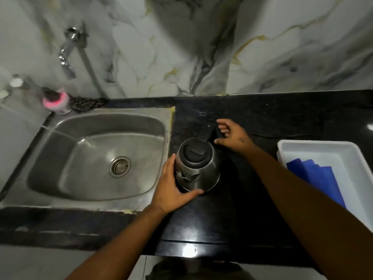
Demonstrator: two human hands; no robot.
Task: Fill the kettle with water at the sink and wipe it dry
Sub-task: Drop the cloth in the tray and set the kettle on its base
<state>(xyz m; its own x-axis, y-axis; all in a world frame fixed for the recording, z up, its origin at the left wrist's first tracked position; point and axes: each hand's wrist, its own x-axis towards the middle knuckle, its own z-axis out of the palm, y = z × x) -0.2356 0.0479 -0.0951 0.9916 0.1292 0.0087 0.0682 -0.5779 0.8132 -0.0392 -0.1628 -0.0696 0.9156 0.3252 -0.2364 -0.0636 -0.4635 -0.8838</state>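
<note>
A steel kettle (203,170) with a black lid stands upright on the black counter, just right of the steel sink (96,158). Its spout points toward me and its black handle (207,133) points away. My left hand (171,182) cups the kettle's near-left side, thumb curled under the front of its body. My right hand (232,136) hovers at the handle with fingers apart, curled around it but not closed. A blue cloth (314,174) lies in a white tray (323,146) at the right.
A wall tap (67,55) hangs over the sink's back left. A pink-topped container (57,102) and a dark scrubber (86,104) sit behind the sink. The marble wall rises behind the counter, whose front edge lies just below my forearms.
</note>
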